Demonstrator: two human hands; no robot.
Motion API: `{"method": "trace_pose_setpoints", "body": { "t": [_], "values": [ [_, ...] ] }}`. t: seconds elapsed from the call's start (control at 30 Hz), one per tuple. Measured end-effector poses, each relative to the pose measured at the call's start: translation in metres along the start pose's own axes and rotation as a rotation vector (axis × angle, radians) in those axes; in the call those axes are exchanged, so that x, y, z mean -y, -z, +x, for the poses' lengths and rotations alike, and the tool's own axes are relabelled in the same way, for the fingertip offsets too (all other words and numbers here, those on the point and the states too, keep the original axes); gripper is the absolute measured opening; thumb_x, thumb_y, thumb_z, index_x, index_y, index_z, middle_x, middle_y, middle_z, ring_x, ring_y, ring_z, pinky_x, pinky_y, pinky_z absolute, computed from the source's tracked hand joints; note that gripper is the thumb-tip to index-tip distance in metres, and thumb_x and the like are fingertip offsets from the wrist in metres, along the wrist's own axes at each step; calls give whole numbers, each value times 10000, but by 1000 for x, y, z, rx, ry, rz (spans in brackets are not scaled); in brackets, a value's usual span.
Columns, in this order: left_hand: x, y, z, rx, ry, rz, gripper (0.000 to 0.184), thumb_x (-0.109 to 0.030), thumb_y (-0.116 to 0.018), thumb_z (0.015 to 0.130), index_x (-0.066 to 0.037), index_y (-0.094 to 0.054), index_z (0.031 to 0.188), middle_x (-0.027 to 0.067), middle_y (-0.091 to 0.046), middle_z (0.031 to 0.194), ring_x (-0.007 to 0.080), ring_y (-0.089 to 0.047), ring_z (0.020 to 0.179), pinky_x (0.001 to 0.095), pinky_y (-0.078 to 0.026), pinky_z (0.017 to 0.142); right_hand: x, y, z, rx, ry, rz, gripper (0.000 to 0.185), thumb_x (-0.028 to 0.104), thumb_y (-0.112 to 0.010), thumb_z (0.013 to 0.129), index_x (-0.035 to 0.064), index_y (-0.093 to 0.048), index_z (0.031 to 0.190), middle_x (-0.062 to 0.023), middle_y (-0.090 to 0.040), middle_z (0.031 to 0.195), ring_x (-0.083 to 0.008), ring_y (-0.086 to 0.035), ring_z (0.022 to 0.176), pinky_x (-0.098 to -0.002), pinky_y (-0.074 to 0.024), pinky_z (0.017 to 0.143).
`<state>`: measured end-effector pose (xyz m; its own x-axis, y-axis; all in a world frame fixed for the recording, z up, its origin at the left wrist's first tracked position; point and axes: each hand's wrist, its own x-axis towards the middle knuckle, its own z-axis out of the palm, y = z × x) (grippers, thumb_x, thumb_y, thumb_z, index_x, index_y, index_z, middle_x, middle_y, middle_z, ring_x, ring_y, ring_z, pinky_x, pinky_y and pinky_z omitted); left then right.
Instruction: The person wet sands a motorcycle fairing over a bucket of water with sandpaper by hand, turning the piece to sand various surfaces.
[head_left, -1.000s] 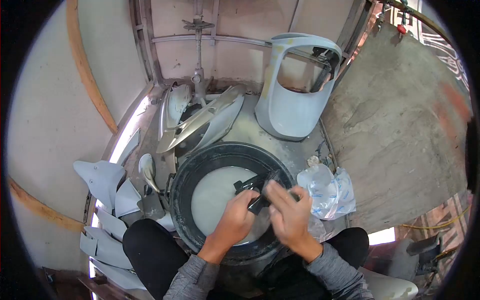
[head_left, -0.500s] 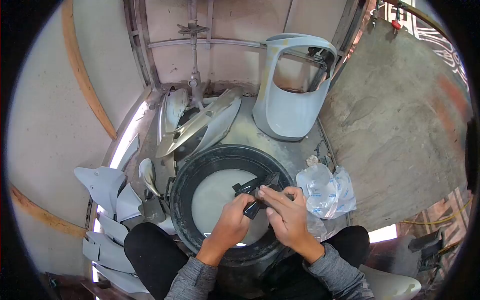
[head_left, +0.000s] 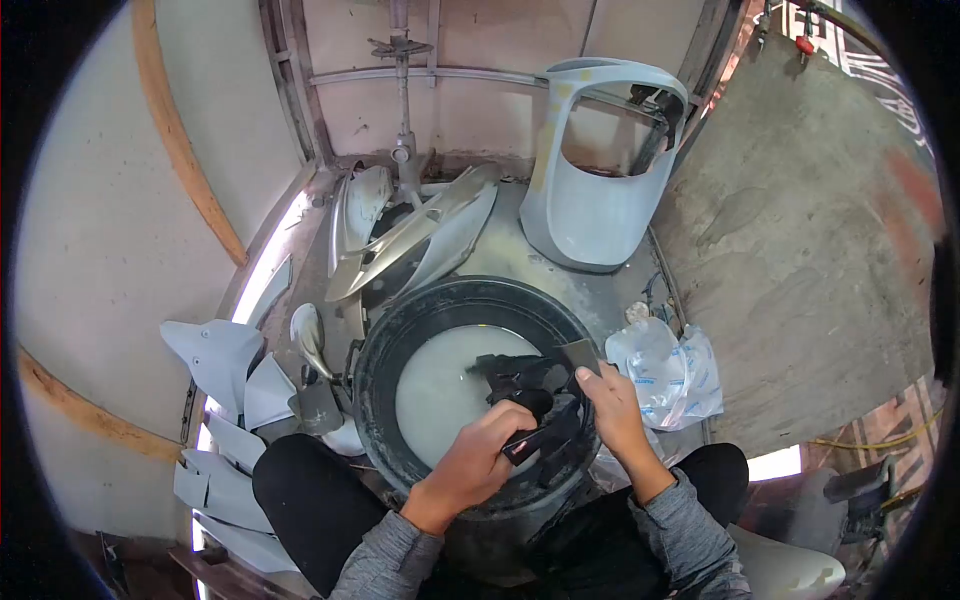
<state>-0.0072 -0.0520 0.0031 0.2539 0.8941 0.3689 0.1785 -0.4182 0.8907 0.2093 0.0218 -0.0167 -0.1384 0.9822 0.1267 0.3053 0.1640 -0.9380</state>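
Note:
A glossy black plastic part (head_left: 535, 385) with several arms is gripped in my left hand (head_left: 475, 455) over the round black tub (head_left: 375, 390). Cloudy whitish water (head_left: 435, 390) fills the tub's bottom, and the part hangs above it. To the right of the part, my right hand (head_left: 617, 415) is closed, pinching a small grey flat piece of sandpaper (head_left: 580, 352) between thumb and fingers. The sandpaper is close to the part; whether they touch I cannot tell.
Pale grey panels (head_left: 215, 360) lie at the left. Silver curved panels (head_left: 425, 230) lean behind the tub. A large pale blue-grey shell (head_left: 590, 225) stands at the back right, with a clear plastic bag (head_left: 668, 375) beside the tub and a concrete slab (head_left: 800, 240) at the right.
My right hand has drawn away from my left, and the sandpaper now shows in it. The black part has turned in my left hand, exposing more of it. The view has shifted slightly.

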Motion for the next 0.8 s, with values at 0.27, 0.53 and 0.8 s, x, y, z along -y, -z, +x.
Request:
{"method": "trace_pose_setpoints", "body": {
  "t": [0.27,0.53,0.8],
  "values": [
    [-8,2,-9,17,-92,151,360,57,-568,750,-3,-624,1101,175,-641,1083,384,-641,1049,411,-507,927,1,4,-2,-46,-83,8,350,330,-673,949,-19,-656,974,-52,-588,816,-142,-525,806,-318,-438,738],
    [-17,-17,-17,75,-234,250,518,102,-597,674,-70,-628,1162,105,-554,1254,328,-577,1132,410,-467,908,45,20,-4,284,-485,355,411,384,-642,971,32,-614,1182,-36,-660,954,-121,-621,779,-264,-508,579],
    [-27,-9,-15,217,-177,291,554,134,-629,624,-67,-654,1139,137,-524,1351,345,-521,1319,439,-467,1037,26,16,-7,380,-469,663,454,280,-682,946,4,-560,1285,-80,-663,1118,-165,-659,973,-333,-569,839]
  ]
}}
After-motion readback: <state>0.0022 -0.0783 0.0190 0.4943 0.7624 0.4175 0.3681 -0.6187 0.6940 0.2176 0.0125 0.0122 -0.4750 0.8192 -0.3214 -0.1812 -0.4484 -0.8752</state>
